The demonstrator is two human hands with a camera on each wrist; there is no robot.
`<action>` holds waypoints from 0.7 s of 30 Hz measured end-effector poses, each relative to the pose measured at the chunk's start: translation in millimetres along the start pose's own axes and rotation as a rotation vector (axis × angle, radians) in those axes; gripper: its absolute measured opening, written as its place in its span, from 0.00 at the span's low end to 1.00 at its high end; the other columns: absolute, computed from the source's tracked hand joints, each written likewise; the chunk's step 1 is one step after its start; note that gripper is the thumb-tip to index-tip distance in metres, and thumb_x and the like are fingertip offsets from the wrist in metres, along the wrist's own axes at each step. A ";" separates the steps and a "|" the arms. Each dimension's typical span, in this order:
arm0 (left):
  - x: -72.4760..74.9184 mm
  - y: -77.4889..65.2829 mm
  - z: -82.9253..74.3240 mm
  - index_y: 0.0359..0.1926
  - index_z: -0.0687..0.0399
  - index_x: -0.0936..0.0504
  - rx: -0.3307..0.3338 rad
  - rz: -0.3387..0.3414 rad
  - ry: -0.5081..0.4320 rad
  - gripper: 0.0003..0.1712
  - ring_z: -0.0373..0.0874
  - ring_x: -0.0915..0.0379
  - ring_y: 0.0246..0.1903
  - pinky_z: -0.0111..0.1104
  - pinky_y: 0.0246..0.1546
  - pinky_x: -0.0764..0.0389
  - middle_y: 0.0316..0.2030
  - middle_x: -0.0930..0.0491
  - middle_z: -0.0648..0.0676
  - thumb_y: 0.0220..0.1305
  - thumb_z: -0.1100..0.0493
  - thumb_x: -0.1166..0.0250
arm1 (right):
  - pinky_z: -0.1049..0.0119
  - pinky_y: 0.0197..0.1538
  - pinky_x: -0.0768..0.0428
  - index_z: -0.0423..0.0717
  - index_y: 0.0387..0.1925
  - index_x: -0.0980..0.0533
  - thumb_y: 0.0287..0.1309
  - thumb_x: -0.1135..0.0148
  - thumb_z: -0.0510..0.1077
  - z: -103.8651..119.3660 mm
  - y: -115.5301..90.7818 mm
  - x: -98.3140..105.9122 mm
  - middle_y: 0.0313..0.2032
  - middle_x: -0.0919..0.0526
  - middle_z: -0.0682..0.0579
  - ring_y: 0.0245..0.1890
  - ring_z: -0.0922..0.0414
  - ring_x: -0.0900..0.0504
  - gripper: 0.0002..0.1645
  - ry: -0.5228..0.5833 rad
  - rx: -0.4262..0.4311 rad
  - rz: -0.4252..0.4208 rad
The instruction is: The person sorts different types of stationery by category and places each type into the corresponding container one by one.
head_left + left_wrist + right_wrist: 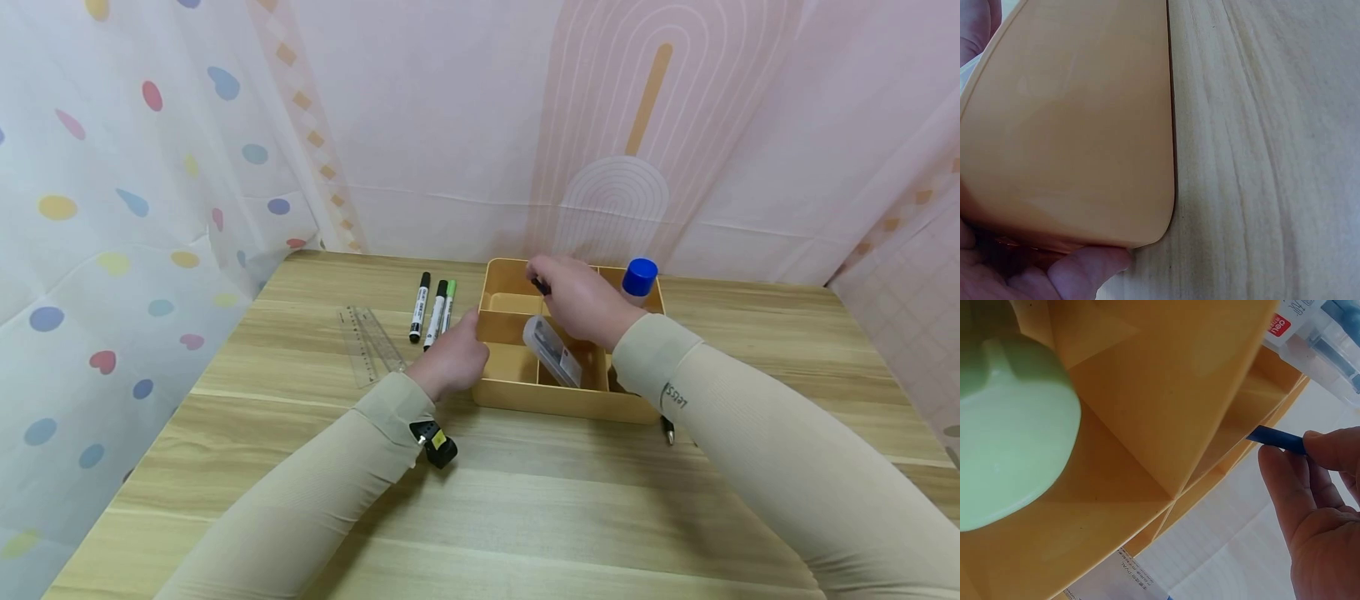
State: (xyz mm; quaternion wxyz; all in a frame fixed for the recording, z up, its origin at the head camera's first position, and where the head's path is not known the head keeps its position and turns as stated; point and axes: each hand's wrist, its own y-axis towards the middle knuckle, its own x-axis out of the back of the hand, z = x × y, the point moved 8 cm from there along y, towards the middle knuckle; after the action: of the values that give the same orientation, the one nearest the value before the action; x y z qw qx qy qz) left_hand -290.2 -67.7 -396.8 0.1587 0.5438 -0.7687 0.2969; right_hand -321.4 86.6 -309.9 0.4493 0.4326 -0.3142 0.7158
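Near the far edge of the desk [525, 517] sits the yellow organizer [555, 402], and both my hands are at it. With my left hand [453, 354] I grip it by its left wall, close to its front left corner, presumably so that the light box does not slide. My right hand [581, 304] pinches a short dark stick [1277, 440] between thumb and fingertips, over the organizer's back row; it looks blue from the wrist and black from above, and I cannot tell what it is. I likely hold it by one end so that the other stays free.

A clear case [551, 350] leans aslant in the front row, its top poking up below my right hand, probably too long to lie flat there. A blue-capped bottle [640, 279] sticks up at the back right corner, beside my wrist. Both could get in my way. My right sleeve hides the organizer's front right corner; a pen tip [669, 431] shows just beyond it on the desk. A pale green thing [1016, 437] is visible only from the right wrist.

Toward the desk's left edge lie two clear rulers [360, 346], overlapping, with three markers [421, 308] between them and the organizer.
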 end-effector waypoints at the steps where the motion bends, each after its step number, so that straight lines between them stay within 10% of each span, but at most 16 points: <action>1: 0.2 -0.1 0.0 0.85 0.47 0.56 0.000 0.000 0.000 0.43 0.56 0.39 0.76 0.55 0.77 0.39 0.78 0.35 0.60 0.73 0.67 0.55 | 0.48 0.70 0.23 0.48 0.66 0.27 0.73 0.41 0.33 0.0 0.2 -0.4 0.61 0.19 0.45 0.59 0.49 0.21 0.23 -0.001 0.004 0.001; 21: 1.5 -0.6 0.5 0.85 0.47 0.54 -0.008 -0.002 0.002 0.42 0.56 0.36 0.74 0.55 0.75 0.36 0.77 0.33 0.60 0.74 0.66 0.54 | 0.49 0.69 0.22 0.47 0.63 0.25 0.71 0.46 0.29 -0.3 2.3 -8.8 0.57 0.17 0.47 0.55 0.49 0.21 0.23 -0.029 0.022 0.057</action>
State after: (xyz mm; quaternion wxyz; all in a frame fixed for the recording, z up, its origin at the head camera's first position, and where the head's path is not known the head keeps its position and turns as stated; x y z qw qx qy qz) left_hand -290.1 -69.3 -396.2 0.1621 0.5436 -0.7692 0.2941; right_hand -321.6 82.6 -318.0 0.4193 0.4388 -0.3249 0.7253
